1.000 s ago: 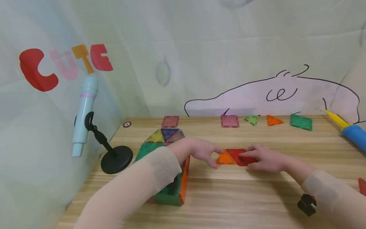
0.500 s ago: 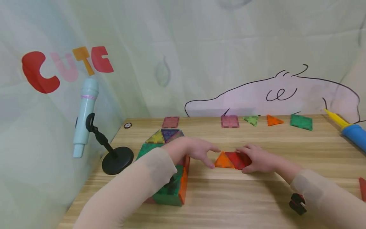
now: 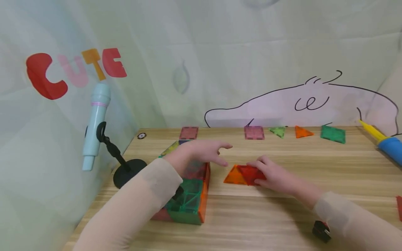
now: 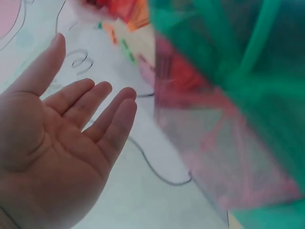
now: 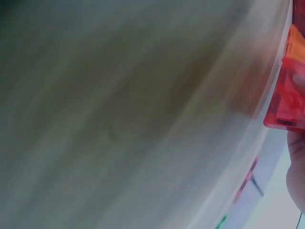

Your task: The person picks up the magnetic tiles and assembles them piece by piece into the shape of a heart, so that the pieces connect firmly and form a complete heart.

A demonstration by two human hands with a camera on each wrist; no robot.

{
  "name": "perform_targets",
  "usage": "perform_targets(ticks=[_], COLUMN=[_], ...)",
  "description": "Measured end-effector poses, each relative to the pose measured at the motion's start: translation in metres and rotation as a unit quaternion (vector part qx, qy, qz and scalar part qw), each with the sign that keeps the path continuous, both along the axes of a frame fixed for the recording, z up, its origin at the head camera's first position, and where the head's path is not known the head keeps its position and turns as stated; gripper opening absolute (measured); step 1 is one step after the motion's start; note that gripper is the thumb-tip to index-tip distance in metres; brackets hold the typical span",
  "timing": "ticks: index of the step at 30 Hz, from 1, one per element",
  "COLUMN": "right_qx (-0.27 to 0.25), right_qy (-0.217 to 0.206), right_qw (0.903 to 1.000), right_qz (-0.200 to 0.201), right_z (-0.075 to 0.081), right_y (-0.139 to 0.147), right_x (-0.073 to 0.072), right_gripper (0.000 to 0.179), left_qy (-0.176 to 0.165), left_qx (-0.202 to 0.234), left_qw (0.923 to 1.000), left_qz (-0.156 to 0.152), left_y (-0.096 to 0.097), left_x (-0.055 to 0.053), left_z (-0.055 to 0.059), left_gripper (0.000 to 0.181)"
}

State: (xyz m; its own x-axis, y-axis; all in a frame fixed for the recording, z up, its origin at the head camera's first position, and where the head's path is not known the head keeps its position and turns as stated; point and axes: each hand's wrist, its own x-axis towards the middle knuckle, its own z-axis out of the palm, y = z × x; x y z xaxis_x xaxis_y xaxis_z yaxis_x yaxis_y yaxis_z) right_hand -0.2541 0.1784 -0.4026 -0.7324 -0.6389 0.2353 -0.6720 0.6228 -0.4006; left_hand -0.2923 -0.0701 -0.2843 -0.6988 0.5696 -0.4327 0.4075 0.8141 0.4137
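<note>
My right hand (image 3: 277,177) pinches a see-through red magnetic tile (image 3: 249,175) between fingers and thumb. An orange triangular magnetic tile (image 3: 235,176) is joined to its left side. In the right wrist view the red tile (image 5: 285,102) shows at the right edge, fingertips partly behind it. My left hand (image 3: 204,151) holds nothing; its fingers spread to the right over a box built of magnetic tiles (image 3: 188,195), green on top with an orange and red side. The left wrist view shows the open palm (image 4: 66,133) beside the box's blurred green and pink tiles. My left sleeve hides part of the box.
Along the table's back edge lie pink square tiles (image 3: 254,132), a green triangle (image 3: 277,131), an orange triangle (image 3: 303,131) and a green tile (image 3: 333,134). A light-blue microphone (image 3: 96,127) on a black stand is at left, a blue-and-yellow toy (image 3: 387,144) at right.
My right hand has slid left with the red and orange tiles, bringing them nearer the box. My left hand has drawn back up and left, away from the orange tile.
</note>
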Motion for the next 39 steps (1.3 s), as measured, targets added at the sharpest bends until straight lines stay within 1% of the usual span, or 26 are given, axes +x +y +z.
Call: perform_targets(ticks=[2, 4, 7, 9, 13, 17, 21, 22, 24, 29, 35, 39], right_qx=[-0.006, -0.014, -0.024, -0.026, -0.025, -0.023, -0.019, -0.017, -0.014, -0.015, -0.004, -0.004], right_qy=[0.014, 0.014, 0.018, 0.024, 0.029, 0.028, 0.032, 0.031, 0.025, -0.009, -0.024, -0.037], right_qw=[0.9997, 0.9992, 0.9984, 0.9979, 0.998, 0.9984, 0.9983, 0.9984, 0.9986, 0.9993, 0.999, 0.9988], right_qz=[0.018, 0.034, 0.048, 0.054, 0.051, 0.043, 0.044, 0.045, 0.045, 0.033, 0.037, 0.031], right_z=[0.0, 0.0, 0.0, 0.001, 0.002, 0.001, 0.001, 0.001, 0.002, 0.003, 0.003, 0.002], right_y=[-0.007, -0.013, -0.02, -0.025, -0.029, -0.03, -0.029, -0.029, -0.029, -0.027, -0.026, -0.024], right_x=[0.001, 0.003, 0.006, 0.006, 0.004, -0.001, -0.006, -0.007, -0.008, -0.007, -0.008, -0.006], right_gripper=[0.051, 0.05, 0.049, 0.049, 0.049, 0.046, 0.044, 0.044, 0.045, 0.05, 0.048, 0.054], left_qy=[0.014, 0.022, 0.044, 0.046, 0.056, 0.054, 0.052, 0.05, 0.057, 0.061, 0.06, 0.059], left_qx=[0.02, 0.034, 0.029, 0.03, 0.034, 0.043, 0.056, 0.06, 0.064, 0.076, 0.069, 0.067], left_qw=[0.9997, 0.999, 0.9984, 0.9982, 0.9977, 0.9973, 0.9965, 0.9962, 0.9956, 0.9946, 0.995, 0.995], left_qz=[0.008, 0.02, 0.022, 0.024, 0.018, 0.025, 0.034, 0.038, 0.039, 0.034, 0.04, 0.044], left_y=[-0.007, -0.014, -0.023, -0.029, -0.038, -0.049, -0.061, -0.063, -0.068, -0.076, -0.081, -0.081], left_x=[-0.001, -0.001, -0.002, -0.001, 0.001, 0.002, 0.002, 0.003, 0.004, 0.005, 0.005, 0.004], left_z=[0.005, 0.01, 0.014, 0.016, 0.015, 0.015, 0.016, 0.017, 0.018, 0.019, 0.015, 0.013], left_gripper=[0.065, 0.063, 0.062, 0.062, 0.062, 0.062, 0.062, 0.062, 0.061, 0.06, 0.059, 0.058])
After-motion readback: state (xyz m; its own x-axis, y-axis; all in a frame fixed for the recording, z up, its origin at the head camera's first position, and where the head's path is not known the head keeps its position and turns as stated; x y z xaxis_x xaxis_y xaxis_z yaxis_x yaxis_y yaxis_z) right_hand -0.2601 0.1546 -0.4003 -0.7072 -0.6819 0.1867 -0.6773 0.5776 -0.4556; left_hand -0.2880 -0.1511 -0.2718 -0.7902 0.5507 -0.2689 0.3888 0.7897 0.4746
